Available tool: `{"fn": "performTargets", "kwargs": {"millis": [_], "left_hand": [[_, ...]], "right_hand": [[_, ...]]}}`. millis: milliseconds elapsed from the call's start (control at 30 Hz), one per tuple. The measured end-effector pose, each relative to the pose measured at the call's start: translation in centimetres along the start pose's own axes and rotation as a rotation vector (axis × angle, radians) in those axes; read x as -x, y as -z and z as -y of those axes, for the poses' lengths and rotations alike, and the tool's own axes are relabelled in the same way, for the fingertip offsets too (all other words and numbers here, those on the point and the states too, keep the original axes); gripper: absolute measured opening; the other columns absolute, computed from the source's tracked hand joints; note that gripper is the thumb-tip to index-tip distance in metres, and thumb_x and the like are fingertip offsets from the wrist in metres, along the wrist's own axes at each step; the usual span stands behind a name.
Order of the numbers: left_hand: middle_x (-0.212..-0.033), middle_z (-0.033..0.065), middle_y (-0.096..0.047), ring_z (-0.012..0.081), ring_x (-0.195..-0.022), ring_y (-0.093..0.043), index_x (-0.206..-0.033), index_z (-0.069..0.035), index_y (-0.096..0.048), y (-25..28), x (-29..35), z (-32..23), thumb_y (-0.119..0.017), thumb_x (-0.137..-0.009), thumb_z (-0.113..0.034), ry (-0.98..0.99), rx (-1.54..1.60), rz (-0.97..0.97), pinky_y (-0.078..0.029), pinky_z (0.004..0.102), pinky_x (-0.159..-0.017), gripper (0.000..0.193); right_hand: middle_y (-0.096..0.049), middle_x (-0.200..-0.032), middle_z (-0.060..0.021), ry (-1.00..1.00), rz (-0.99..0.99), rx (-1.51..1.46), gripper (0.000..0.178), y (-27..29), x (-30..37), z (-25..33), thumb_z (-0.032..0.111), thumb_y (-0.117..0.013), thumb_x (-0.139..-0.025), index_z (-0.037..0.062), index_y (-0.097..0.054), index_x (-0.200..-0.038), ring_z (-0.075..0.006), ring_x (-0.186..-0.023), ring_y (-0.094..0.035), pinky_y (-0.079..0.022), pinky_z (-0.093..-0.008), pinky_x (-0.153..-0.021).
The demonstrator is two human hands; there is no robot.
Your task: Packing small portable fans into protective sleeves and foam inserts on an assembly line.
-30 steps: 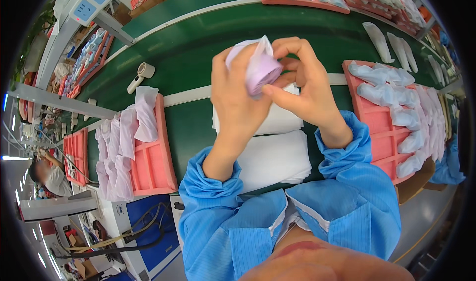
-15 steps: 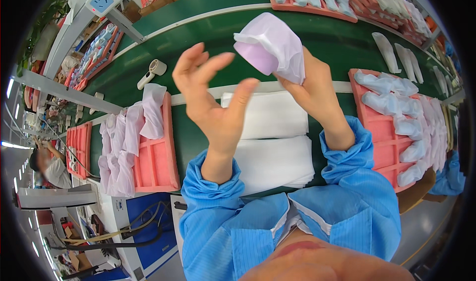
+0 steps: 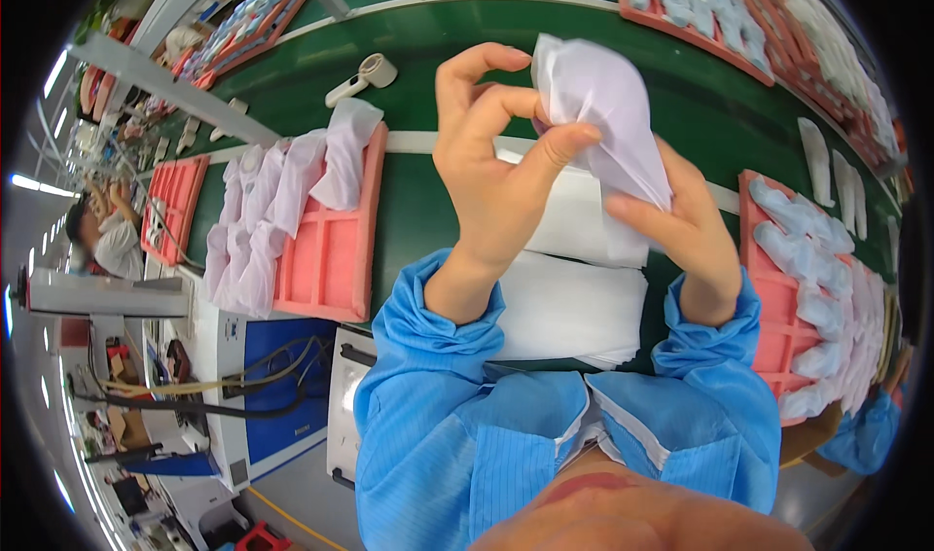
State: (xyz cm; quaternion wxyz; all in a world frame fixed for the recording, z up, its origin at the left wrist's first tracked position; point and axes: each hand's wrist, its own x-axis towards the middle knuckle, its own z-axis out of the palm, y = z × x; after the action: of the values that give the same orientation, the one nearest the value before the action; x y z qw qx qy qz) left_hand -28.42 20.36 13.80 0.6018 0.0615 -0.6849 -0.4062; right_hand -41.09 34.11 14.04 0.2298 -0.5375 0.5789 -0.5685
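Note:
A lilac hair-dryer-shaped device in a thin white translucent sleeve [image 3: 605, 94] is raised above the green belt, its rounded head toward the far side. My right hand [image 3: 689, 230] grips its lower end, thumb pressed on the sleeve. At the head's left side, my left hand [image 3: 501, 157] pinches the sleeve between thumb and fingers, the index finger up by the sleeve's edge. Below both hands lie two stacks of flat white sleeves, a near stack [image 3: 574, 308] and a far stack [image 3: 569, 215] partly hidden by my arms and the device.
To the left, a pink foam tray [image 3: 326, 279] holds several lilac wrapped devices [image 3: 255, 177]. A right-hand pink tray [image 3: 778, 332] carries blue and lilac wrapped ones. An unwrapped white device [image 3: 362, 77] lies on the green belt [image 3: 457, 21]. A metal post [image 3: 180, 89] stands at left.
My left hand has come in from apart and now pinches the sleeve at the device's head. The sleeve now covers the lilac opening. The whole view has shifted.

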Motion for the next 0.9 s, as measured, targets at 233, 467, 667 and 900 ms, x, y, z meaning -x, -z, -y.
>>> {"fn": "performTargets", "kwargs": {"millis": [233,467,667,900], "left_hand": [[-0.117,0.0077,-0.050,0.0127,-0.097,-0.053,-0.088,-0.002,-0.063,1.4,-0.3,0.3,-0.074,-0.084,-0.011,0.194,0.425,-0.104,-0.043,0.0279,-0.085,0.015],[-0.135,0.0100,-0.046,0.0192,-0.123,-0.048,-0.140,-0.004,-0.034,-2.4,2.3,-1.0,-0.076,-0.082,-0.012,0.318,0.571,0.211,-0.041,0.0368,-0.103,0.072],[-0.096,0.0106,-0.066,0.0203,-0.075,-0.068,-0.120,-0.001,-0.050,4.7,-1.0,-2.9,-0.068,-0.089,-0.013,0.409,0.432,-0.008,-0.057,0.0338,-0.065,0.038],[-0.111,0.0212,-0.065,0.0372,-0.103,-0.064,-0.132,-0.001,-0.045,21.9,3.1,-1.6,-0.076,-0.077,-0.021,0.441,-1.227,0.169,-0.050,0.0405,-0.087,0.066]], "right_hand": [[-0.058,-0.102,-0.0043,-0.124,0.296,-0.224,0.042,2.1,0.6,0.2,0.013,-0.067,-0.087,-0.0029,-0.052,-0.123,-0.0096,-0.091,-0.051,-0.041,-0.0233,-0.080],[-0.059,-0.108,-0.0121,0.158,0.039,0.139,0.054,-0.8,1.2,0.0,0.015,-0.066,-0.088,-0.0062,-0.045,-0.132,-0.0161,-0.092,-0.056,-0.045,-0.0288,-0.080],[-0.059,-0.118,-0.0129,0.119,0.076,0.091,0.054,2.9,1.2,2.2,0.018,-0.068,-0.080,0.0007,-0.056,-0.130,-0.0194,-0.100,-0.058,-0.047,-0.0290,-0.080],[-0.060,-0.117,-0.0111,0.113,-0.064,0.175,0.042,5.0,0.8,1.1,0.013,-0.065,-0.083,0.0002,-0.060,-0.122,-0.0189,-0.099,-0.058,-0.046,-0.0272,-0.080]]}}
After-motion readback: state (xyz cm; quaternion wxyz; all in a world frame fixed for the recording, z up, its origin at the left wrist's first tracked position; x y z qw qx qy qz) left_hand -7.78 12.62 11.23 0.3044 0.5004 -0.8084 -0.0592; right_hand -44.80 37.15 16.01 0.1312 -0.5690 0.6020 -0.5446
